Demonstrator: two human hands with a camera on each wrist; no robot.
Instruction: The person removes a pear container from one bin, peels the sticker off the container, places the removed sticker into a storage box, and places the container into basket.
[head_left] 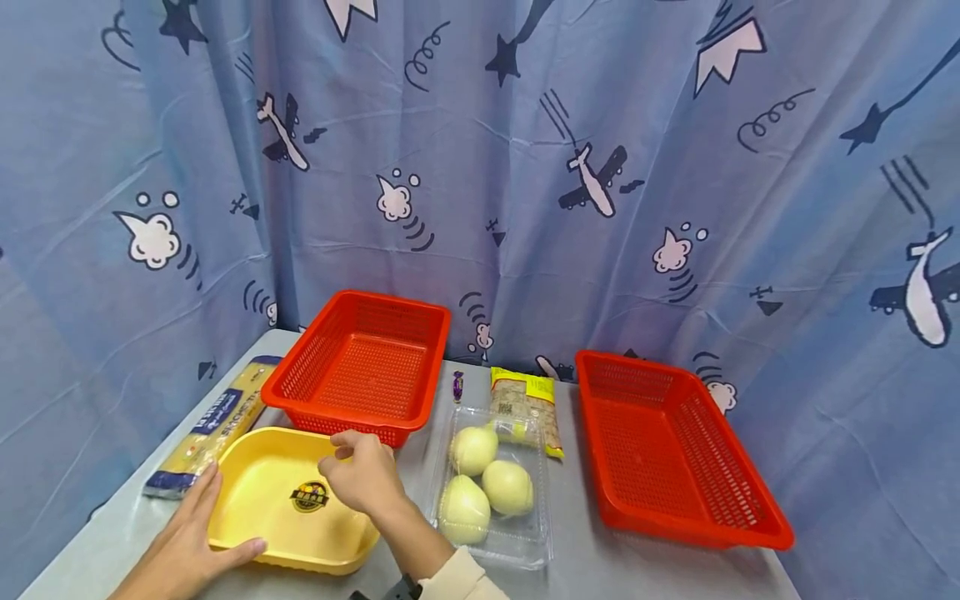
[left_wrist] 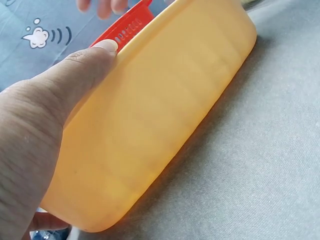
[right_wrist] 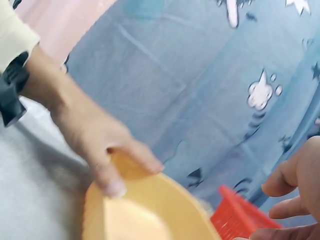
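Note:
A yellow plastic basin (head_left: 277, 533) with a dark round label (head_left: 310, 497) on its inside stands at the front left of the table. My left hand (head_left: 180, 537) grips it at the left end, thumb over the near rim and fingers along the outer left side. The left wrist view shows that thumb (left_wrist: 90, 65) against the top of the basin's wall (left_wrist: 150, 120). Over the basin's right part hovers my right hand (head_left: 363, 475), its fingers loosely bent. Nothing shows between those fingers (right_wrist: 282, 180) in the right wrist view.
A red basket (head_left: 360, 421) stands behind the basin, another red basket (head_left: 705, 533) at right. A spaghetti pack (head_left: 225, 417) lies left. Right of the basin are a clear tray (head_left: 525, 542) of pale round fruit, a yellow-topped bag (head_left: 536, 387) and a small purple-wrapped sweet (head_left: 457, 387).

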